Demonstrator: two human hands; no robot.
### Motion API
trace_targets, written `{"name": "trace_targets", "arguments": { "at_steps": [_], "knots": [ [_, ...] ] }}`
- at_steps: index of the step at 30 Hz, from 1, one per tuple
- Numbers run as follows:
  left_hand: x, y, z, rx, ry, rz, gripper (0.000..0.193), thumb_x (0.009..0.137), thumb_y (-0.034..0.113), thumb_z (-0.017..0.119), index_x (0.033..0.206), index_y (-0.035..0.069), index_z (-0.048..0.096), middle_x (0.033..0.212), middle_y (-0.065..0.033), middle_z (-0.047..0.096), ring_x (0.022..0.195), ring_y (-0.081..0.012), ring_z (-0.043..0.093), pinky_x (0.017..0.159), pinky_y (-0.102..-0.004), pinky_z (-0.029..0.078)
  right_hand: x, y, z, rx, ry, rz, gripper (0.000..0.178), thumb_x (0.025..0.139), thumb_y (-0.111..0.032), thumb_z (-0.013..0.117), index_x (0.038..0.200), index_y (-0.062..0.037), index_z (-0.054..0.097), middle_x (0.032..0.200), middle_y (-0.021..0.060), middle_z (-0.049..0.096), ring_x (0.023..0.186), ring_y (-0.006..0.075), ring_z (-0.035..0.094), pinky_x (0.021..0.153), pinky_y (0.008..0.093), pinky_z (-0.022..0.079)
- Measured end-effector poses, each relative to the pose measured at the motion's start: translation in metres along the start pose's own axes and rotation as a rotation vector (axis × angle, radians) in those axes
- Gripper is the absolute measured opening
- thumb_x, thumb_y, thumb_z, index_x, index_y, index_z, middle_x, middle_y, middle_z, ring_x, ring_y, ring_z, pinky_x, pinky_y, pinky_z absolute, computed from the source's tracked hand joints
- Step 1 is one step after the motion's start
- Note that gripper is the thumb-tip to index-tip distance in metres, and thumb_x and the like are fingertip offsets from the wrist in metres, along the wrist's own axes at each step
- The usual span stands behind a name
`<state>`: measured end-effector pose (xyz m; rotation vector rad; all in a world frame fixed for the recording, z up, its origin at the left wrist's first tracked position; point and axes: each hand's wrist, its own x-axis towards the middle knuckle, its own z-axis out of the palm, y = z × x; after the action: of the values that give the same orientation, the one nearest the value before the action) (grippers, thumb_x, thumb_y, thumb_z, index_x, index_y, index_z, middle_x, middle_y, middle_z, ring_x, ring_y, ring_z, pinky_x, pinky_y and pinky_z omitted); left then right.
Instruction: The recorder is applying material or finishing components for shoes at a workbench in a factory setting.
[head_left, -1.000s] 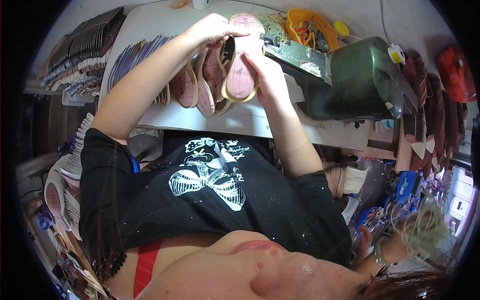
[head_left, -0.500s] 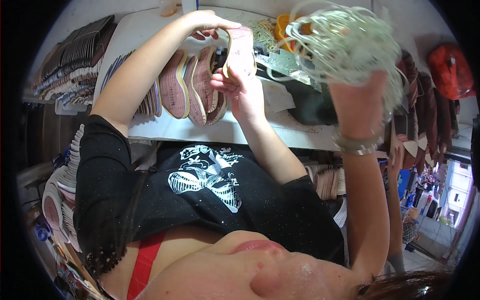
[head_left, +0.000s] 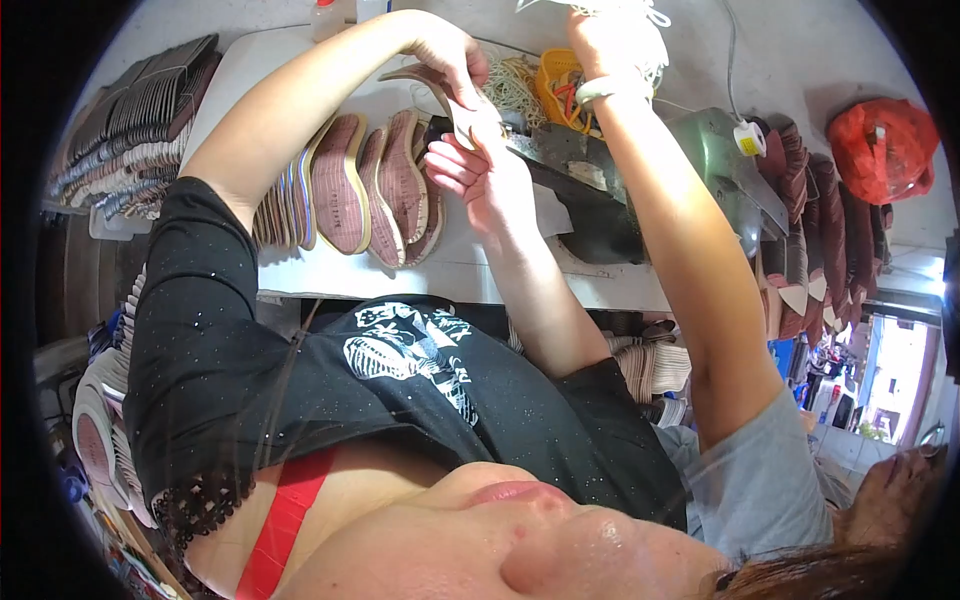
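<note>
My left hand grips a pink-brown insole from above, thumb on its surface and fingers curled over it. My right hand, palm up, closes on its lower end. The insole is tilted, one end pointing up and left, beside a dark metal machine. Just left of my right hand, several pink insoles with pale edges lie on the white table. Next to them stands a tight row of insoles on edge.
A co-worker's arm reaches over the machine from the right, the hand holding pale strips. Behind the machine are a yellow basket and loose strips. Stacked insoles stand left; a red bag hangs right.
The insole has turned from nearly upright to tilted, and my left hand has shifted right onto it. The co-worker's hand has carried the bundle of strips away toward the back.
</note>
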<state>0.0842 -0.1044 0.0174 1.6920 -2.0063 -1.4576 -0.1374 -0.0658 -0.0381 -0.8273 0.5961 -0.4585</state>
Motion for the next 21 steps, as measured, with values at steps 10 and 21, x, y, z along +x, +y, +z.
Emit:
{"name": "trace_targets", "arguments": {
  "at_steps": [10, 21],
  "knots": [
    [-0.034, 0.005, 0.046, -0.079, 0.275, -0.026, 0.026, 0.078, 0.033, 0.069, 0.067, 0.011, 0.059, 0.056, 0.0030, 0.047, 0.050, -0.0060, 0.042, 0.046, -0.0234, 0.035, 0.005, -0.009, -0.003, -0.004, -0.023, 0.075, 0.049, 0.092, -0.040, 0.048, 0.111, 0.0052, 0.054, 0.098, 0.0198, 0.065, 0.088, 0.0264, 0.067, 0.075, 0.0378, 0.057],
    [-0.035, 0.022, 0.072, -0.517, 0.223, -0.270, 0.042, 0.078, 0.041, 0.070, 0.070, 0.001, 0.062, 0.055, -0.0086, 0.058, 0.040, -0.0142, 0.055, 0.043, -0.0284, 0.049, -0.035, -0.017, -0.025, -0.217, -0.149, 0.051, 0.024, 0.085, -0.016, 0.063, 0.102, 0.0004, 0.061, 0.093, 0.0054, 0.065, 0.083, 0.0118, 0.062, 0.073, 0.0260, 0.049]
  ]
}}
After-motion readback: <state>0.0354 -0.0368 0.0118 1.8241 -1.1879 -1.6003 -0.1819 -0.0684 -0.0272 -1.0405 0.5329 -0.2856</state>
